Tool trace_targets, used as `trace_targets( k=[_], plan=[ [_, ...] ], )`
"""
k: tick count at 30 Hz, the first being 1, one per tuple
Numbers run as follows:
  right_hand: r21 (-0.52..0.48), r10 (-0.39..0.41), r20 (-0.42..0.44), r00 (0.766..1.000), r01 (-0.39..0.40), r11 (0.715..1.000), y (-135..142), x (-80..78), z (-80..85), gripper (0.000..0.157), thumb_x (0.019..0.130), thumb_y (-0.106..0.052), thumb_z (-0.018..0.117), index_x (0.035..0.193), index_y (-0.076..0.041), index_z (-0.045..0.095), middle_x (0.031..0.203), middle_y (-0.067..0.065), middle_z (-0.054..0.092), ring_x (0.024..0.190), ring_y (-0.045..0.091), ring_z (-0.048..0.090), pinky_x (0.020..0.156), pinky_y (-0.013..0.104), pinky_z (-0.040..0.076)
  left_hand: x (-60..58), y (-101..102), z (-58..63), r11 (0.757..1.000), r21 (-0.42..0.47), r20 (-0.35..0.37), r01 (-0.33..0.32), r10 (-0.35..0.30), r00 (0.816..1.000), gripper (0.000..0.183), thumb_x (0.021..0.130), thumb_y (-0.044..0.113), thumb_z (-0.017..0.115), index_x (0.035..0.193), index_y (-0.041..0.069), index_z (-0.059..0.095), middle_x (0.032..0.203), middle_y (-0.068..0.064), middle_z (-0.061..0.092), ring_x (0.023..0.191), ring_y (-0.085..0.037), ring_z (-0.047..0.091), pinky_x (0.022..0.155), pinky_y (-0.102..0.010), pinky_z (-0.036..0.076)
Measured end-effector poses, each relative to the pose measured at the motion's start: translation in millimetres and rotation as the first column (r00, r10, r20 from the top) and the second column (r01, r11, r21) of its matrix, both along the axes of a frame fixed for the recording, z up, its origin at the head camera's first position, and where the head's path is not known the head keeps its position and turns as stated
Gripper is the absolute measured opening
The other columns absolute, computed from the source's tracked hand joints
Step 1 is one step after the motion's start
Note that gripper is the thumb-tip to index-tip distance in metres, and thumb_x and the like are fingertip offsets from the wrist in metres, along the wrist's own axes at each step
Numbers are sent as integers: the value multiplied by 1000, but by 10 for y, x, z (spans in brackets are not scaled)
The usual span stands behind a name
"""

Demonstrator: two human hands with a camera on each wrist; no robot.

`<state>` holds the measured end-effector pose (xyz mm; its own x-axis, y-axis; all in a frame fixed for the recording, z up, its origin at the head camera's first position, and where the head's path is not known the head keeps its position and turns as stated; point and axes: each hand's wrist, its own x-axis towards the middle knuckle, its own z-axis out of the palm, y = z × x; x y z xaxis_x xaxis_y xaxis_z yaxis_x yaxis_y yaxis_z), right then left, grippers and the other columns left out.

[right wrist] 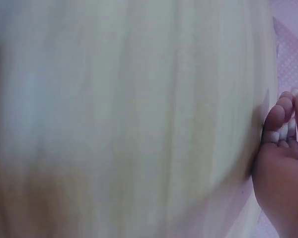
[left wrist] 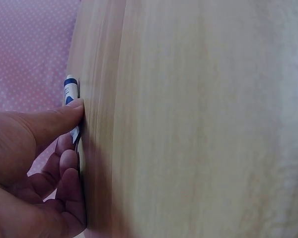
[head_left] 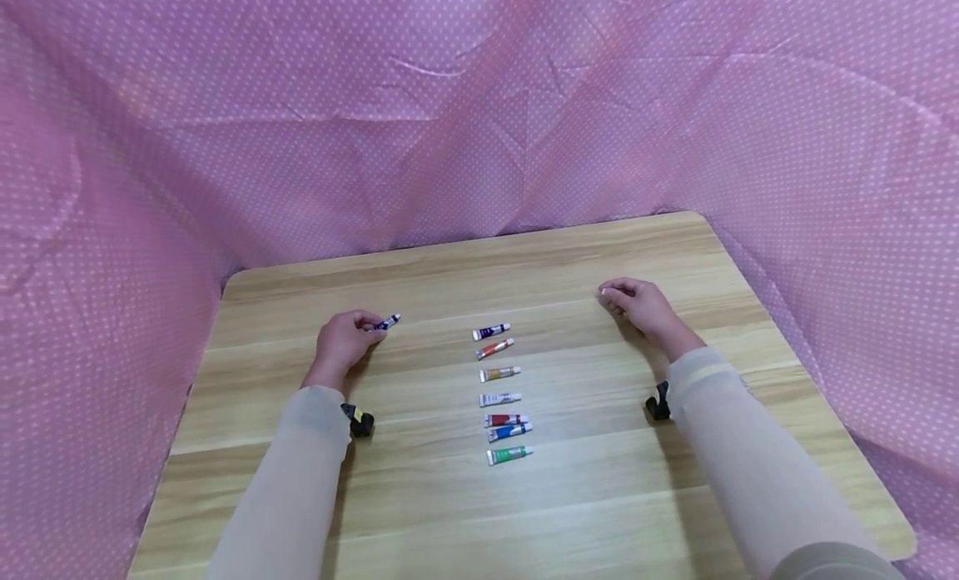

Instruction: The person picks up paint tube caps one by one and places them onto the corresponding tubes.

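Observation:
My left hand (head_left: 346, 340) pinches a small dark blue paint tube (head_left: 388, 322) between thumb and fingers, low over the left side of the table. In the left wrist view the tube's (left wrist: 71, 89) white capped end with a blue band sticks out past the thumb. To the right of that hand, several paint tubes lie in a column: purple (head_left: 491, 332), orange (head_left: 495, 349), ochre (head_left: 499, 374), white (head_left: 499, 399), red (head_left: 506, 419), blue (head_left: 509, 432) and green (head_left: 509, 455). My right hand (head_left: 637, 307) rests at the table's right side, fingers curled, thumb near the index fingertip; I cannot tell whether it holds anything.
The wooden table (head_left: 599, 488) has rounded corners. Pink dotted cloth (head_left: 479, 106) hangs behind it and along both sides. A small black device is strapped at each wrist, the left one (head_left: 361, 422) and the right one (head_left: 658, 404).

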<state>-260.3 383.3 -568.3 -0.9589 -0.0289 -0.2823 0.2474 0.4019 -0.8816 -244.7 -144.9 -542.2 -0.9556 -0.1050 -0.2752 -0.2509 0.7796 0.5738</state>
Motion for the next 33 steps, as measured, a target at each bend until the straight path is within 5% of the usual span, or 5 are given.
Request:
trace_targets(
  k=[5, 11, 23, 27, 33],
  plan=[
    [-284, -133, 5, 991, 129, 950, 9, 6, 17, 40, 113, -20, 59, 143, 7, 59, 99, -10, 76, 85, 2, 66, 79, 16, 58, -19, -13, 0, 1000, 10, 15, 1, -1, 1000, 26, 103, 26, 77, 126, 16, 77, 125, -11, 74, 108, -29, 62, 96, -42, 48],
    [-614, -224, 105, 969, 241, 752, -27, 80, 122, 11, 112, -9, 57, 115, -8, 67, 96, -2, 78, 88, 8, 67, 80, 19, 59, -11, -45, 19, 1000, 9, 10, -2, 2, 1000, 24, 103, 25, 77, 125, 16, 77, 123, -11, 74, 108, -29, 62, 97, -43, 48],
    [-868, -317, 177, 932, 300, 396, -159, 331, 276, 18, 108, -1, 61, 122, -5, 73, 99, 2, 71, 92, 11, 62, 84, 20, 57, 5, -21, 14, 1000, 1, -36, 6, -6, 999, 25, 100, 24, 80, 123, 14, 80, 122, -11, 77, 111, -29, 66, 102, -44, 48],
    [-906, -328, 161, 931, 271, 325, -220, 382, 284, 21, 108, 1, 59, 121, -2, 74, 96, 4, 73, 88, 12, 64, 81, 20, 56, 28, -17, 21, 1000, 3, -51, 12, -12, 999, 25, 100, 24, 80, 123, 13, 80, 123, -12, 77, 111, -30, 66, 101, -45, 49],
    [-914, -311, 131, 941, 236, 329, -293, 472, 327, 18, 106, 0, 62, 117, -2, 77, 94, 6, 76, 83, 12, 68, 77, 21, 58, 66, -28, 9, 1000, 28, -50, 1, 1, 999, 26, 100, 24, 80, 123, 13, 79, 124, -13, 78, 113, -30, 67, 104, -46, 49]
  ],
)
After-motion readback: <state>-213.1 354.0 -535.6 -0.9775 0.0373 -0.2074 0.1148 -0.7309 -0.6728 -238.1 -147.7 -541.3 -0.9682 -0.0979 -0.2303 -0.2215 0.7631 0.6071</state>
